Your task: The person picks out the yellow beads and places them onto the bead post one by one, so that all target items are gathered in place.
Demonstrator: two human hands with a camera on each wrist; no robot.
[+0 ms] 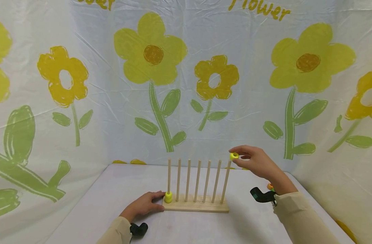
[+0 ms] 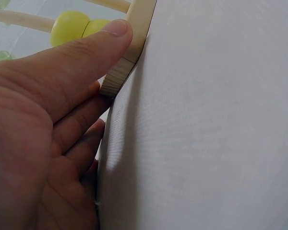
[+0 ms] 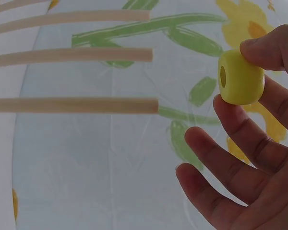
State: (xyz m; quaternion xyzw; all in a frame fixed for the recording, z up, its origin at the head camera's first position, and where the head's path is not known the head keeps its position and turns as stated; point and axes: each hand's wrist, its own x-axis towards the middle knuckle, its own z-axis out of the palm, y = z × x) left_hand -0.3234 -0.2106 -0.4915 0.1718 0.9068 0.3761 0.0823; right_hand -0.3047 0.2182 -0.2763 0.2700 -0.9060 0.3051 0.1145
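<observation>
A wooden base (image 1: 195,206) with several upright pegs stands on the table. Two yellow beads (image 1: 168,197) are stacked low on its leftmost peg. My left hand (image 1: 145,204) grips the base's left end, the thumb along the front side and fingertips at the end, as the left wrist view shows. Between thumb and index finger, my right hand (image 1: 256,163) pinches another yellow bead (image 3: 242,79), its other fingers spread. In the head view this bead overlaps the top of the rightmost peg (image 1: 226,181); the right wrist view shows its hole facing the pegs, with a gap to their tips.
Small orange and green things (image 1: 270,186) lie on the right side of the table, partly hidden by my right wrist. A white cloth (image 1: 112,183) covers the tabletop. Flower-printed curtains (image 1: 186,118) stand behind and at both sides.
</observation>
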